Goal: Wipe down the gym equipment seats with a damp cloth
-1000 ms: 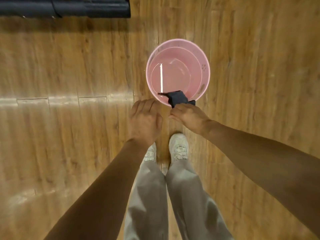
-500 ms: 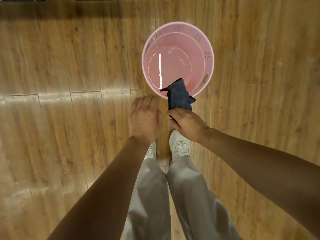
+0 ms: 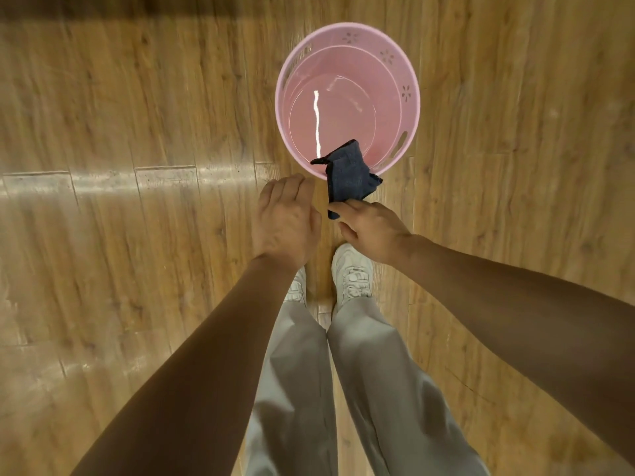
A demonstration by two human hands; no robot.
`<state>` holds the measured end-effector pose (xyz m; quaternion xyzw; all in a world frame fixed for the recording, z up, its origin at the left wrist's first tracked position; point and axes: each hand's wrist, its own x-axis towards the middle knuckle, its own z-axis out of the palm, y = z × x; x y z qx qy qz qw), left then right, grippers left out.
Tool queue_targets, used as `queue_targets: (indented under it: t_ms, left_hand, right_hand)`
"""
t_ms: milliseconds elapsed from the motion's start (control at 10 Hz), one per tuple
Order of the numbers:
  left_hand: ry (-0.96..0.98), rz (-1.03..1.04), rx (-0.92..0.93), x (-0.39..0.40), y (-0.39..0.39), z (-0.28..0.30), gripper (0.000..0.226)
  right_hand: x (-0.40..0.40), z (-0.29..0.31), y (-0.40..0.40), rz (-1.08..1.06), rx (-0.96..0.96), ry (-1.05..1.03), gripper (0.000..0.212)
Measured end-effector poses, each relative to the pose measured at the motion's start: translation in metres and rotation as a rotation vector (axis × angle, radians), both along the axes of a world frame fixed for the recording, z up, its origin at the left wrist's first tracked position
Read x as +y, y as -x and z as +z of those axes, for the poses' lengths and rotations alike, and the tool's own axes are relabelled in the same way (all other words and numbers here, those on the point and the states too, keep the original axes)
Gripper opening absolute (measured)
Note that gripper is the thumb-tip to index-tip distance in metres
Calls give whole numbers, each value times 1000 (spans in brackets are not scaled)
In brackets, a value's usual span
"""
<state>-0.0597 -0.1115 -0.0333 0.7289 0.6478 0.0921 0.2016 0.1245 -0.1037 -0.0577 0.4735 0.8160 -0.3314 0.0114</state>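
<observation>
A dark blue cloth (image 3: pixel 348 175) hangs over the near rim of a pink plastic bucket (image 3: pixel 410 84) that stands on the wooden floor and holds shallow water. My right hand (image 3: pixel 372 230) pinches the cloth's lower end just in front of the bucket. My left hand (image 3: pixel 285 218) hovers beside it to the left, back of the hand up, fingers loosely together, holding nothing. No gym seat is in view.
Wooden plank floor (image 3: pixel 137 132) stretches all around the bucket. My legs in light grey trousers and white shoes (image 3: pixel 352 274) stand directly below my hands. A dark shadow band crosses the top left edge.
The cloth has come further up out of the bucket and hangs longer from my right hand. The view has tilted down, so the dark equipment at the top left has left the frame.
</observation>
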Motion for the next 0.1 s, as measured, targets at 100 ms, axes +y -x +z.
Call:
queue_targets:
  t_ms: [100]
  left_hand:
    - [4,-15,13,-2,-2,10,37]
  right_hand:
    - [-5,5,-3,19,-16,6,37]
